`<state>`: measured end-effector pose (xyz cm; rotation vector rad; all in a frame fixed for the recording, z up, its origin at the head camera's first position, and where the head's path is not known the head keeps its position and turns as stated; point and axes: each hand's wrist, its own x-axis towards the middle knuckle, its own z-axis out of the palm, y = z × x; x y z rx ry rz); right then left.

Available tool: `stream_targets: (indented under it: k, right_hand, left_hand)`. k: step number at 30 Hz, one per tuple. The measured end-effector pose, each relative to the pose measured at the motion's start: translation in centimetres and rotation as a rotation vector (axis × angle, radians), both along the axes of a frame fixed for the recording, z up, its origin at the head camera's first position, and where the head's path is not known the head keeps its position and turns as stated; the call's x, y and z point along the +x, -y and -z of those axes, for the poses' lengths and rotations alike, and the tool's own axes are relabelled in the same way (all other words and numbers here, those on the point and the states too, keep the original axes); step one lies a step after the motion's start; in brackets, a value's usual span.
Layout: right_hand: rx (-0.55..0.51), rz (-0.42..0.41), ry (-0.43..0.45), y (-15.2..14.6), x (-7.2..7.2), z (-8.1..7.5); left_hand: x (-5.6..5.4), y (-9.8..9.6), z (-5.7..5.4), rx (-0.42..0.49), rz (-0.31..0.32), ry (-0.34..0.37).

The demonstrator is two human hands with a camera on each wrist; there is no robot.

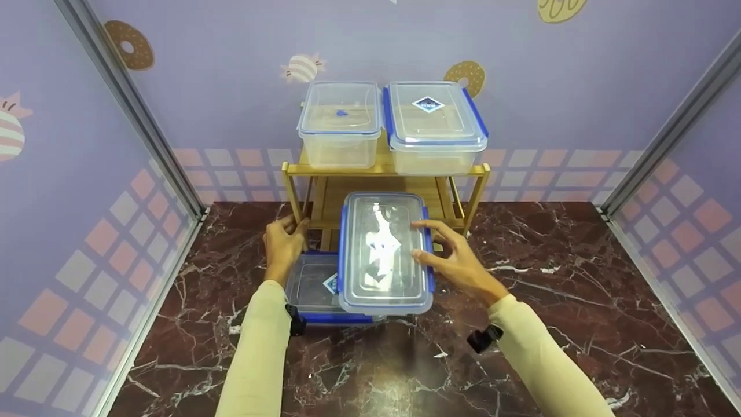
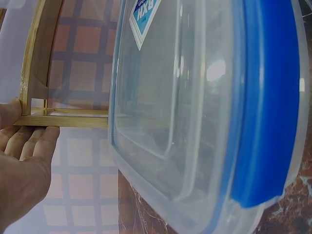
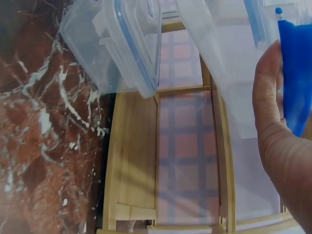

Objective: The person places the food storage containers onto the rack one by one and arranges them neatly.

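Observation:
My left hand [image 1: 283, 240] grips the front left post of a wooden rack [image 1: 385, 169]; in the left wrist view the fingers lie along one side of the post [image 2: 68, 120], the thumb on the other. My right hand [image 1: 457, 260] holds a clear lidded food container [image 1: 385, 295] by its right side, at the blue clasp [image 3: 297, 73]. This container slants in front of the rack and overlaps a second one [image 1: 310, 278] lying on the floor. In the head view the right hand's index finger and thumb show at the lid's edge; the other fingers are mostly hidden.
Two more clear containers, one on the left [image 1: 341, 147] and one with blue clasps on the right [image 1: 437, 159], stand on the rack's top. A lower wooden shelf [image 1: 370, 188] sits beneath. Dark red marbled floor [image 1: 556, 324] surrounds the rack, with patterned walls [image 1: 231, 87] on three sides.

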<state>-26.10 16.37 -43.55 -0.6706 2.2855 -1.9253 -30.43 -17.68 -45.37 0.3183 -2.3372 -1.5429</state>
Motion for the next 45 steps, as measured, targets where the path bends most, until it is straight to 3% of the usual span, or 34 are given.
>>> stream_targets:
  k: [5,12,19,25,45]
  right_hand:
    - [0.021,-0.002,-0.046,1.2,-1.1,-0.3]
    - [-0.009,-0.007,0.023,2.2,-2.2,-0.7]
    - [-0.107,-0.014,0.161,2.7,-2.8,-1.2]
    - [-0.040,0.022,0.082,3.3,-3.5,-1.6]
    - [0.025,0.088,-0.005,4.6,-4.6,-2.5]
  left_hand:
    - [0.0,0.0,0.0,-0.002,-0.001,-0.004]
    - [-0.2,0.1,0.2,-0.011,-0.013,-0.017]
    - [0.0,-0.1,0.2,-0.006,0.002,-0.020]
    - [0.0,-0.1,0.3,-0.015,-0.005,-0.024]
    - [-0.1,0.1,0.3,-0.043,-0.014,-0.019]
